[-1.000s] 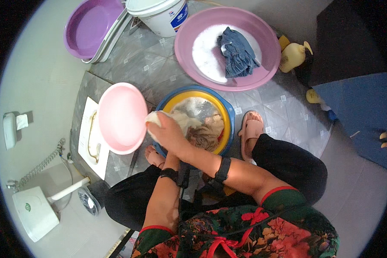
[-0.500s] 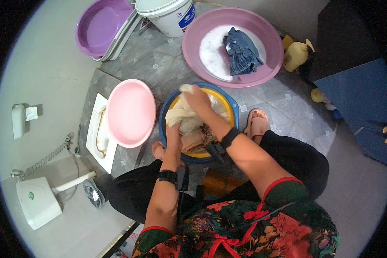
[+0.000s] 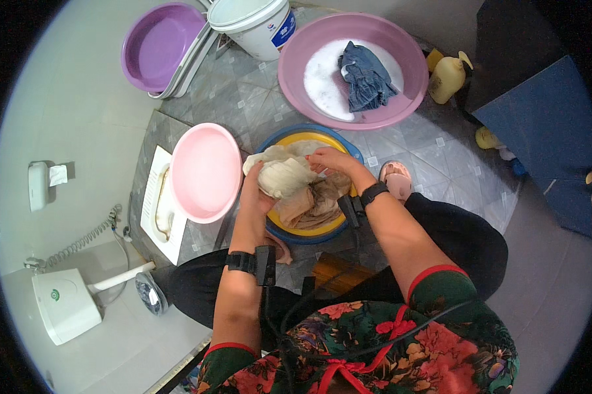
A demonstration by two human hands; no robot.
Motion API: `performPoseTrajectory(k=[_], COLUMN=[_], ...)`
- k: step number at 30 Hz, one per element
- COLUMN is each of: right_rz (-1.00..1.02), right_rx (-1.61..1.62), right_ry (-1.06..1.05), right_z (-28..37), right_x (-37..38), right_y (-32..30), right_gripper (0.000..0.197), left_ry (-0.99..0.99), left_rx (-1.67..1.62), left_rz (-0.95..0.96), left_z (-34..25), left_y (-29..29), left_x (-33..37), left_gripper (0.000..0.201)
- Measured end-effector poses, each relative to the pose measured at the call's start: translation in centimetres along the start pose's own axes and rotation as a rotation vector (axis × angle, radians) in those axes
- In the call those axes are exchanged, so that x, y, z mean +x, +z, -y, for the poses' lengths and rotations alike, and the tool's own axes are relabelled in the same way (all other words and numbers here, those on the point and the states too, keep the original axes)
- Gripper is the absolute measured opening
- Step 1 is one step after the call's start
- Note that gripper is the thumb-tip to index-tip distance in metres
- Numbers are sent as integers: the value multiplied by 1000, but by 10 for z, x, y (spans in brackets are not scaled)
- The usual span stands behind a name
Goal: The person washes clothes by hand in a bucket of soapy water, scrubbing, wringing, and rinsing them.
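Over a yellow basin (image 3: 295, 137) nested in a blue basin (image 3: 356, 151), I hold up a cream-coloured cloth (image 3: 286, 176), bunched and wet-looking. My left hand (image 3: 256, 187) grips its left side, the fingers partly behind the fabric. On the other side, my right hand (image 3: 334, 160) pinches the cloth's right edge. Below it, a tan-brown garment (image 3: 322, 202) lies crumpled in the yellow basin. The exact kind of the cream piece cannot be made out.
A large mauve basin (image 3: 411, 105) with suds and a denim garment (image 3: 367, 77) stands beyond. To the left, a pink basin (image 3: 205, 172) overlaps a squat toilet (image 3: 154, 226). A white bucket (image 3: 256, 33), purple basin (image 3: 158, 49) and pump bottle (image 3: 448, 79) stand farther off.
My right hand has come down and toward me from the far side of the basin. The cream cloth is now spread between both hands, and more of the tan-brown garment shows.
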State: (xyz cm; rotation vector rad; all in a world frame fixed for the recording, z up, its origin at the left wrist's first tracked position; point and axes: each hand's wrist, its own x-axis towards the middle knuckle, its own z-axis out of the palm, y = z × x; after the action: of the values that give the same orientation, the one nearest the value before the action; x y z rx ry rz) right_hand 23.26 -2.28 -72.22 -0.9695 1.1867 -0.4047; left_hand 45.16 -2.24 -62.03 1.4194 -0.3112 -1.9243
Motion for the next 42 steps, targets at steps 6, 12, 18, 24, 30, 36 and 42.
performPoseTrajectory(k=[6, 12, 18, 24, 30, 36, 42], right_rz=[-17, 107, 130, -12, -67, -66, 18], right_rx=[352, 702, 719, 609, 454, 488, 374], right_ry=[39, 81, 64, -4, 68, 75, -119], right_z=[-32, -50, -72, -52, 17, 27, 12], right_x=[-13, -31, -30, -16, -27, -10, -2], right_y=[5, 12, 0, -8, 14, 26, 29], right_gripper=[63, 80, 72, 62, 50, 34, 21], left_ry=[-79, -58, -146, -257, -203, 477, 292], left_rx=[-97, -253, -376, -452, 207, 1047, 547], left_rz=[68, 58, -122, -202, -427, -564, -40], left_z=[-6, -3, 26, 69, 78, 90, 75], left_y=[16, 11, -22, -84, -102, -92, -28], left_x=[-3, -3, 48, 82, 59, 56, 19], left_gripper=[43, 41, 39, 39, 50, 41, 15])
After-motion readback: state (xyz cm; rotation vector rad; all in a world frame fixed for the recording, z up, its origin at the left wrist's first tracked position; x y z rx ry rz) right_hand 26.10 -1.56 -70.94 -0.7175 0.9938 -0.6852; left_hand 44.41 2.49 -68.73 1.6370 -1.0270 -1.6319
